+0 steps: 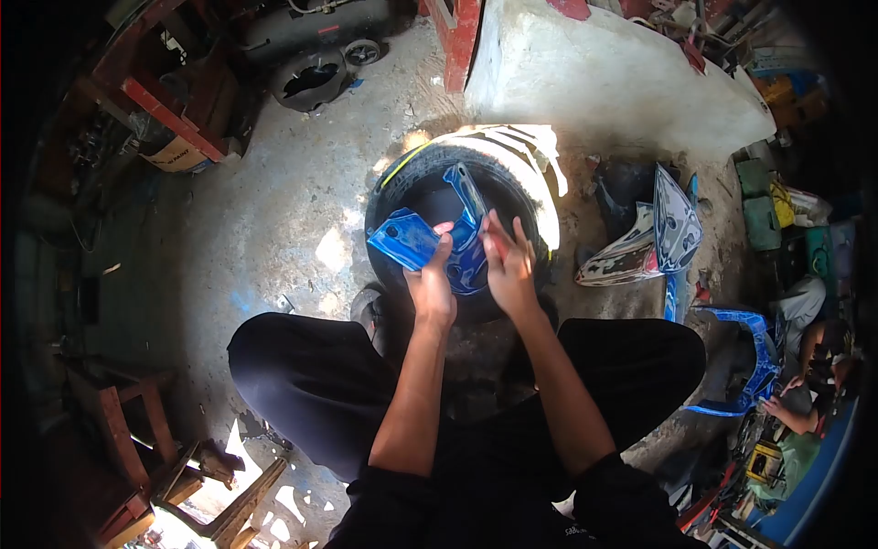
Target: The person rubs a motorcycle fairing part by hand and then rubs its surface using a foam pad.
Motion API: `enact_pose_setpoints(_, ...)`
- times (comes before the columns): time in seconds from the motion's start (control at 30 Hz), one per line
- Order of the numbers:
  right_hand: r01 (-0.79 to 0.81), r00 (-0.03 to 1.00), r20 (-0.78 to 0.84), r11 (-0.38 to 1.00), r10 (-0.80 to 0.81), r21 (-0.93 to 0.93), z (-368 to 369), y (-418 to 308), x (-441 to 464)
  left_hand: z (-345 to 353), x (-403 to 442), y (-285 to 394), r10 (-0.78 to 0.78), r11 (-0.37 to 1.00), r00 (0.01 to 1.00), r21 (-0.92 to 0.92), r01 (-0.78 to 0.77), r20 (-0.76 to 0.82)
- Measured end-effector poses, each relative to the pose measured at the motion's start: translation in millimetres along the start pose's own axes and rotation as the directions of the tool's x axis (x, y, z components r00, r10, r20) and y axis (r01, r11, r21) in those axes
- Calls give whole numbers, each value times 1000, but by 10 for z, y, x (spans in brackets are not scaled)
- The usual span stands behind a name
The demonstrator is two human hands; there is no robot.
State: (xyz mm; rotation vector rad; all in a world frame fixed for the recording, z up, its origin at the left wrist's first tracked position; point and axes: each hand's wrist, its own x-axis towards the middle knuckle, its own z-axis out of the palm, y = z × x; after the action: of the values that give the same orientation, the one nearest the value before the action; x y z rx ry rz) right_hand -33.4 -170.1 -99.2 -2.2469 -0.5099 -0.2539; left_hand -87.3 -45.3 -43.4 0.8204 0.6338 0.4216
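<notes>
A blue panel (405, 237) with scuffed, whitish patches is held over a round black tub (389, 197). My left hand (432, 282) grips it, thumb on top. The piece seems to continue to the right as a curved blue part with a narrow arm (466, 190) pointing up. At the right side of that part is my right hand (508, 265), its thumb and fingers close to the blue edge and slightly blurred. Something small and reddish shows at its fingers, too unclear to name.
Grey and blue panels (675, 229) lie on the floor at right. Beyond them, another person's hands (788, 412) are near a blue frame (761, 352). Wooden frames (137, 439) stand at lower left, a black container (311, 82) at upper left, and a pale wall (622, 82) ahead.
</notes>
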Motion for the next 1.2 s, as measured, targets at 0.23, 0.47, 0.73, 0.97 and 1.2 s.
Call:
enact_pose_setpoints(0.23,37,999,24,999,-37,17,-63,-270,-90,-32,79,12,34,999,999,-33,-34,-23)
enact_pose_setpoints(0.47,-19,996,82,991,30,-136,-131,-418,-63,-64,72,36,-8,999,1000,-41,7,-30)
enact_pose_setpoints(0.73,-63,996,69,998,64,-19,-107,-291,-36,-60,68,13,-2,999,999,-49,0,-45)
enact_pose_setpoints(0.97,-121,977,162,988,135,-92,-142,-149,107,-16,-104,-11,17,999,999,-30,-19,-41)
enact_pose_setpoints(1.2,-165,983,76,986,164,-3,-31,-230,-29,-36,41,-67,72,997,997,-18,-73,-41)
